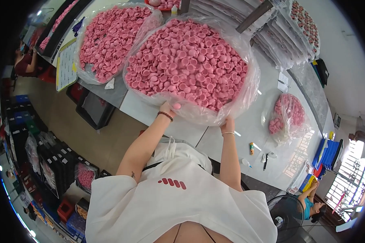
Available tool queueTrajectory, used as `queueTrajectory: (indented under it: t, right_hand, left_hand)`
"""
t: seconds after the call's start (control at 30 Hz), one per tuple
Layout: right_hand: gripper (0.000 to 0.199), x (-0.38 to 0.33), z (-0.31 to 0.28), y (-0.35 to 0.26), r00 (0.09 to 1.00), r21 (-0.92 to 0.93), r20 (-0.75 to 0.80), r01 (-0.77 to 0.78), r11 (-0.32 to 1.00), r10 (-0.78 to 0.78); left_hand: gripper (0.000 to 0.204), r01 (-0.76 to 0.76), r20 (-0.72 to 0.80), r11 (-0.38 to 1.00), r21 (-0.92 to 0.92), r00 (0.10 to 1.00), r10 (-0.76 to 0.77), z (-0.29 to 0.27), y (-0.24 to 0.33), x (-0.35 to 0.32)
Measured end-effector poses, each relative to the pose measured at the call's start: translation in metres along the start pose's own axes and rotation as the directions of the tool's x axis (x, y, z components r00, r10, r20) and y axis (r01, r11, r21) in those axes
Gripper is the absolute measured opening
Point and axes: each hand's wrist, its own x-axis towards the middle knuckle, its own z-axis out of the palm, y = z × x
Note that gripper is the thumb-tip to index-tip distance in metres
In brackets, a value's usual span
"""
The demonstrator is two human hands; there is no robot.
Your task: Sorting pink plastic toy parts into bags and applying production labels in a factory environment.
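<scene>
Workshop floor runs along a long white surface (pixel 247 133) crowded with clear bags of pink caps. Nearest is the big bag (pixel 188 65), lying straight ahead of the person, its wide side across the body. Both hands grip its near rim: left hand (pixel 168 108) and right hand (pixel 228 122) closed on the plastic, about equally close. A second bag (pixel 109 40) lies left of it.
</scene>
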Motion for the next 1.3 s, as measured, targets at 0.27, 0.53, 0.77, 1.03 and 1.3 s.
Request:
queueTrajectory:
  t: [0.27, 0.53, 0.77, 1.03, 1.3]
  right_hand:
    - [0.050, -0.032, -0.002, 0.004, 0.261, -0.842, 0.315, 0.521, -0.141, -0.912]
    - [0.019, -0.107, 0.108, 0.040, 0.401, -0.405, 0.896, 0.914, 0.017, -0.192]
    - [0.028, -0.099, 0.132, 0.076, 0.591, -0.558, 0.806, 0.780, -0.284, 0.040]
    - [0.053, -0.109, 0.179, -0.024, 0.367, -0.342, 0.877, 0.930, 0.135, -0.311]
    - [0.053, -0.096, 0.081, -0.057, 0.778, -0.541, 0.628, 0.432, -0.722, -0.005]
  left_hand:
    - [0.033, 0.116, -0.266, 0.517, 0.848, 0.937, 0.227, -0.033, 0.010, -0.036]
    - [0.034, 0.174, -0.108, 0.974, 0.148, 0.981, -0.159, -0.021, 0.021, -0.086]
    - [0.029, 0.188, 0.026, 0.959, 0.211, 0.980, -0.198, -0.049, 0.017, -0.070]
    - [0.031, 0.116, -0.023, 0.909, 0.401, 0.993, -0.117, -0.055, 0.016, -0.066]
    - [0.074, -0.420, 0.823, -0.721, 0.551, 0.416, 0.387, 0.003, 0.053, -0.123]
